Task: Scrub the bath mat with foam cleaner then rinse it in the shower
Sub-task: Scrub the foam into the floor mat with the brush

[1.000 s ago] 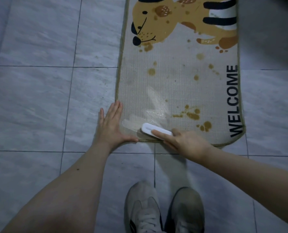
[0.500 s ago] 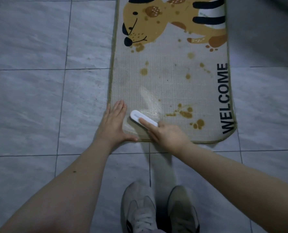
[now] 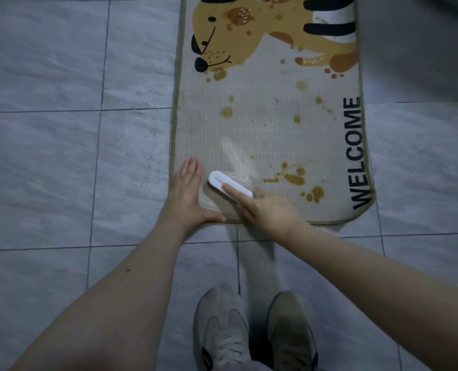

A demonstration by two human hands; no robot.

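Head view shows the mat (image 3: 262,135) running from lower centre to the top of the frame, long axis up-down, its top cut off. I hold the brush (image 3: 229,186) at the mat's lower left corner with my right hand (image 3: 265,210), forefinger laid along its back; it slants up-left. My left hand (image 3: 186,195) lies flat, fingers straight, pinning that corner. Stains lie up and right of the brush. Bristles are hidden.
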